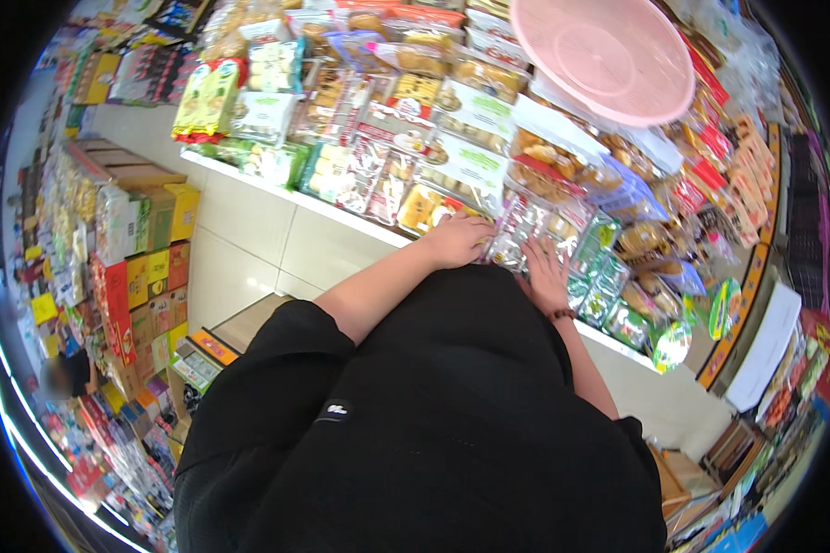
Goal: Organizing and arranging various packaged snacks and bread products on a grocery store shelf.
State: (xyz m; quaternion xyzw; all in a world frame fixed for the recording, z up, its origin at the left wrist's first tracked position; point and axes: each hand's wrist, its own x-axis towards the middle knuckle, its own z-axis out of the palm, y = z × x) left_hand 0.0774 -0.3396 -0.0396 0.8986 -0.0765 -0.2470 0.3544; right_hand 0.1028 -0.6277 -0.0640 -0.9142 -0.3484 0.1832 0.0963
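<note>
Packaged baked goods in clear plastic cover a display table in front of me. My left hand (458,240) rests at the table's near edge, its fingers on a yellow pastry pack (418,209) and the wrappings beside it. To its right, my right hand (545,271), with a beaded bracelet (561,314) at the wrist, lies with fingers spread over clear and silver packs (516,231). Green-printed packs (598,273) lie just right of that hand. Neither hand is lifted clear of the packs; the undersides of the fingers are hidden.
A pink plastic basket (605,59) sits on the packs at the far right. White table edging (346,218) runs along the near side. Stacked cartons (155,276) stand at the left over the tiled floor (242,221). A person (76,373) is at the far left.
</note>
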